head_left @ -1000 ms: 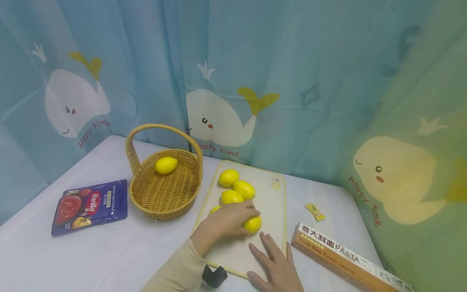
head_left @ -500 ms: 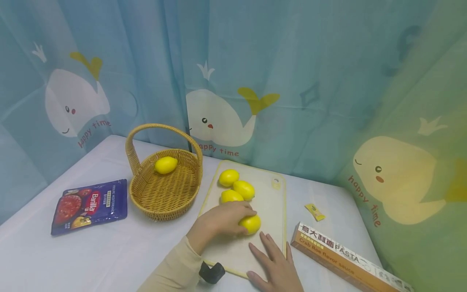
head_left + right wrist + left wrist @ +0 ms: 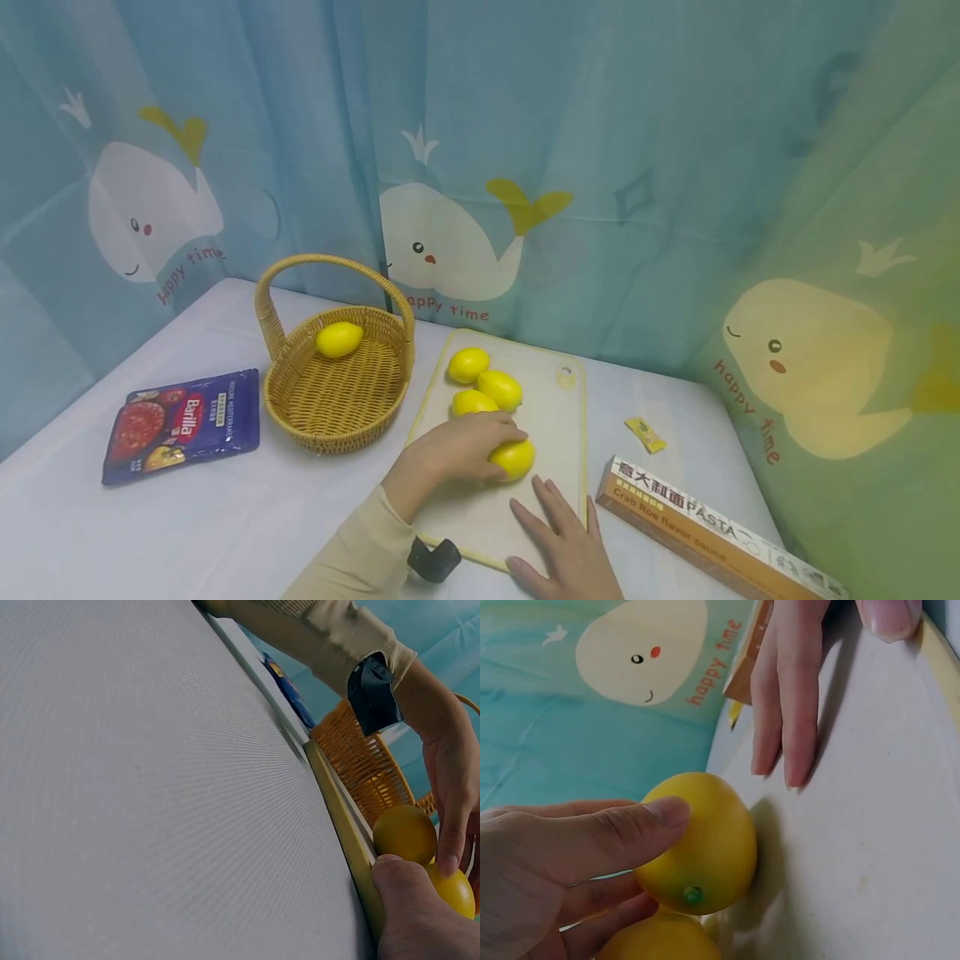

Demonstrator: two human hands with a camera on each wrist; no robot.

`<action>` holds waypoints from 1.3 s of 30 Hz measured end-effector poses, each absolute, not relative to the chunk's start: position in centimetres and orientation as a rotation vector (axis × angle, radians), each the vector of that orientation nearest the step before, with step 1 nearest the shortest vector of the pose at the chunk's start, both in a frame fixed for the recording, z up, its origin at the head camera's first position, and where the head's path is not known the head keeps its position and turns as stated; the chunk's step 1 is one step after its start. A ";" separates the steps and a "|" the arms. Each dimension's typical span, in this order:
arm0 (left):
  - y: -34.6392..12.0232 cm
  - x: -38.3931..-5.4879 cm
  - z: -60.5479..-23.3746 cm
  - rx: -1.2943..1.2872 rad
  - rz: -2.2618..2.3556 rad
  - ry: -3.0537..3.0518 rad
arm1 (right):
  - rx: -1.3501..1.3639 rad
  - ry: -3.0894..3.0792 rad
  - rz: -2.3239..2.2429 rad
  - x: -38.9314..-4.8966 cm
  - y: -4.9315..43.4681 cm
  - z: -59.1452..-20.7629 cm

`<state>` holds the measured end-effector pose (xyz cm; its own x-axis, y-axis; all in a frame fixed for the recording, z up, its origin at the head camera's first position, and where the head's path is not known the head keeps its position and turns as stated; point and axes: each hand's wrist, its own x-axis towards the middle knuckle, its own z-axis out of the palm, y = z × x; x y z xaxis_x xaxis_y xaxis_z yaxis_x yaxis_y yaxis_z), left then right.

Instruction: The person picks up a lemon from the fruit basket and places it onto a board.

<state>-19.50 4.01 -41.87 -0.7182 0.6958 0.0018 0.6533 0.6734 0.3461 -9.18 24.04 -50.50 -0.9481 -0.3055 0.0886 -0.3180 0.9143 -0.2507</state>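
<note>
My left hand (image 3: pixel 457 454) grips a yellow lemon (image 3: pixel 513 461) on the white cutting board (image 3: pixel 551 417). In the left wrist view the thumb lies over this lemon (image 3: pixel 712 847), its green stem end facing the camera, and the fingers reach behind it. Another lemon (image 3: pixel 660 941) sits right beside it there, and the right wrist view also shows a second lemon (image 3: pixel 405 834); the left hand hides it in the head view. Beyond the hand, three more lemons (image 3: pixel 500 391) lie grouped on the board. My right hand (image 3: pixel 566 546) rests with fingers spread on the board's near right corner.
A wicker basket (image 3: pixel 341 433) with a tall handle stands left of the board, one lemon (image 3: pixel 339 340) inside. Farther left lies a blue Barilla pouch (image 3: pixel 182 427). Right of the board are a small yellow packet (image 3: pixel 646 435) and a long pasta box (image 3: pixel 705 529). Curtains (image 3: pixel 637 108) hang behind.
My left hand and its lemon have shifted slightly left and toward me. The lemon peeking out left of the hand earlier is now covered in the head view. My right hand stays put.
</note>
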 end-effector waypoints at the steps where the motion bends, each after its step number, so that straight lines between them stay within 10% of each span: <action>1: 4.0 -19.5 -41.9 1.115 0.489 2.752 | 0.492 -3.031 0.410 -9.2 24.0 -50.5; 21: 1.6 -19.2 -38.5 1.122 0.714 2.711 | 0.511 -2.984 0.366 -9.1 23.8 -50.8; 39: -10.6 -18.6 -34.5 0.935 1.306 2.819 | 0.473 -3.040 0.381 -9.1 23.9 -50.8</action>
